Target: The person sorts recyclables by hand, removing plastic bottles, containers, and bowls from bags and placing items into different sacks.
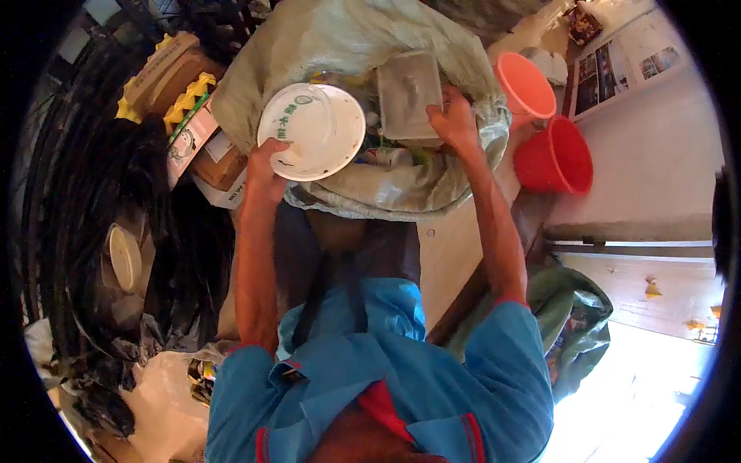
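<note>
My left hand (267, 166) grips round white plastic lids (320, 143) by their near-left edge, with the thumb on top. Two seem to overlap, and green characters show on the upper one. Dark specks dot the lower rim. My right hand (455, 122) is closed on the right edge of a clear rectangular plastic container (407, 96). Both hands are over the mouth of a large woven sack (309, 46). Inside the sack lie mixed plastic items (390, 157), partly covered by what I hold.
A pink bucket (529, 85) and a red bucket (556, 158) stand right of the sack. Cardboard boxes (174, 77) and black plastic sheeting (93, 201) crowd the left. A green sack (579, 309) lies at the lower right, near a bright opening.
</note>
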Tool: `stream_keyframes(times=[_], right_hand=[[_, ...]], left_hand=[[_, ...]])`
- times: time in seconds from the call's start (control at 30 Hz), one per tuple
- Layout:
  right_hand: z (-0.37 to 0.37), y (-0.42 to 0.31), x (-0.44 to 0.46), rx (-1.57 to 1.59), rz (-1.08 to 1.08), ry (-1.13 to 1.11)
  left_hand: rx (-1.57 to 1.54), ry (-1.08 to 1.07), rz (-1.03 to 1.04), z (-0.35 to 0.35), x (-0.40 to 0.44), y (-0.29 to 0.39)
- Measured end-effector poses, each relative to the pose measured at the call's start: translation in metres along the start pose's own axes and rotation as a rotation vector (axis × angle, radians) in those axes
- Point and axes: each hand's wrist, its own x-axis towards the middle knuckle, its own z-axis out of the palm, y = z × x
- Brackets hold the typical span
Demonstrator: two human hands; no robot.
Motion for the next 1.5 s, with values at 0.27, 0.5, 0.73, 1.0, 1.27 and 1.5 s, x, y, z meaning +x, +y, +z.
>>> stream_keyframes(times=[0.27,0.5,0.73,1.0,1.27,1.5], right_hand=[[0.03,-0.001,-0.02,0.457,-0.099,-0.203],[-0.023,-0.061,-0.066,0.557,-0.019,-0.322],[-0.004,-0.129,-0.069,0.703,-0.125,-0.611],[0.137,-0.328,-0.056,0.742,-0.386,-1.169],[0.347,-0.402,-0.13,0.632,-0.487,-1.386],[0.361,-0.377,-0.146,0.477,-0.342,-1.278]], left_hand=[[-0.004,-0.185,-0.113,0.056,-0.008,-0.007],[0.016,-0.261,-0.138,0.073,-0.042,-0.002],[-0.035,-0.095,0.033,0.015,-0.101,0.054],[0.051,0.347,0.38,-0.127,-0.215,0.194],[0.262,0.767,0.29,-0.344,-0.261,0.199],[0.414,1.126,0.46,-0.383,-0.233,0.215]])
